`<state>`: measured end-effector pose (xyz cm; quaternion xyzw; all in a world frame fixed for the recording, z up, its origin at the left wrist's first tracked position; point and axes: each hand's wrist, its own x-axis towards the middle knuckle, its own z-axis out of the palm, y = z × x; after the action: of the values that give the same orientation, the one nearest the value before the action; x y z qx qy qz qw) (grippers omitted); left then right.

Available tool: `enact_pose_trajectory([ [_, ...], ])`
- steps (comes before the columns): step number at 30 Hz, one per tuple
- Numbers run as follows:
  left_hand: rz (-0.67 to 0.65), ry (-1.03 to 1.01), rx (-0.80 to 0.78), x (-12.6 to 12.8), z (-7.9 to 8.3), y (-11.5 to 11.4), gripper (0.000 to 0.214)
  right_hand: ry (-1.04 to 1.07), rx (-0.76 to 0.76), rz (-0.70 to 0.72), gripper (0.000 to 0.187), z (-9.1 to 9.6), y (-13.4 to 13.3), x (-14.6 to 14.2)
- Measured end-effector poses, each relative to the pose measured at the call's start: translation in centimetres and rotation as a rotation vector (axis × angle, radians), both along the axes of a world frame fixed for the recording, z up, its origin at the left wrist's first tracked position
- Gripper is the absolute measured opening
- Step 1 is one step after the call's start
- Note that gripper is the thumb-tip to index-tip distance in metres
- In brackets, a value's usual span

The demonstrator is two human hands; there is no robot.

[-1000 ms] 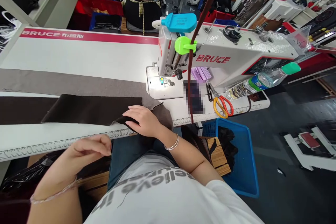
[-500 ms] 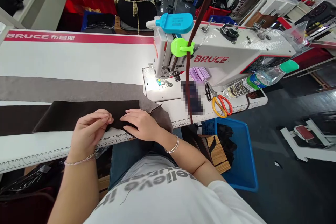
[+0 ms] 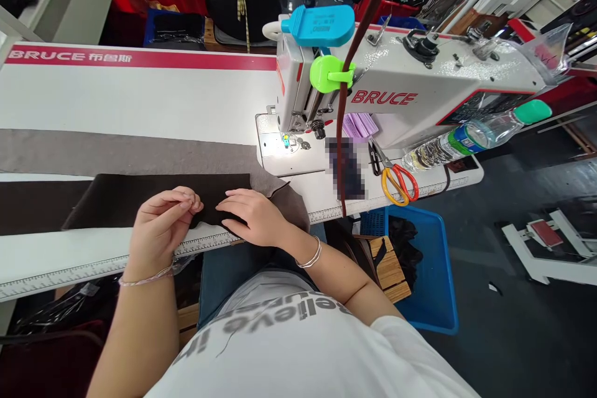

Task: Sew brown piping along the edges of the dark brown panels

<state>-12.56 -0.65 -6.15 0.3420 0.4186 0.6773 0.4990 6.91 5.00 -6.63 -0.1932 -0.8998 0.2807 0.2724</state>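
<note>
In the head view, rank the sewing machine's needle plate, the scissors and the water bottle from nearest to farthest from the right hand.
From the right hand:
1. Needle plate: ahead of the hand, on the sewing machine bed.
2. Orange-handled scissors: to the right, on the table.
3. Water bottle: farthest right, lying beyond the scissors.

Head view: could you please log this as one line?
left hand: pinched at dark cloth | right hand: pressing it | sewing machine: ahead

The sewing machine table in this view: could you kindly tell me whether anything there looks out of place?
A clear plastic water bottle lies on its side behind the yellow-and-red-handled scissors, right of the sewing machine. It looks odd because it is not standing upright.
</note>
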Motion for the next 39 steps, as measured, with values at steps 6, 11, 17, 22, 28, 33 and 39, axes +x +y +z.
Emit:
enact_pose_trajectory([
  [6,0.039,0.029,-0.005,0.22,0.14,0.04,0.012,0.013,-0.021,0.006,0.023,0.0,-0.05,0.05],
  [11,0.041,0.029,-0.018,0.21,0.1,0.03,0.011,0.017,-0.007,0.003,0.023,-0.12,-0.03,0.04],
  [17,0.026,0.031,-0.008,0.24,0.07,0.03,0.01,0.034,0.006,0.001,0.024,-0.23,-0.01,0.01],
  [22,0.021,0.046,0.003,0.21,0.13,-0.02,0.009,0.032,-0.009,0.006,0.023,-0.19,-0.01,0.0],
  [28,0.017,0.052,-0.026,0.41,0.33,-0.02,0.012,0.035,-0.011,0.009,0.024,-0.2,0.02,-0.01],
  [33,0.019,0.046,-0.063,0.42,0.44,-0.07,0.014,0.026,-0.021,0.007,0.023,-0.17,0.0,0.01],
  [39,0.014,0.037,-0.091,0.49,0.68,-0.11,0.016,0.02,-0.021,0.01,0.024,-0.15,-0.01,0.02],
])
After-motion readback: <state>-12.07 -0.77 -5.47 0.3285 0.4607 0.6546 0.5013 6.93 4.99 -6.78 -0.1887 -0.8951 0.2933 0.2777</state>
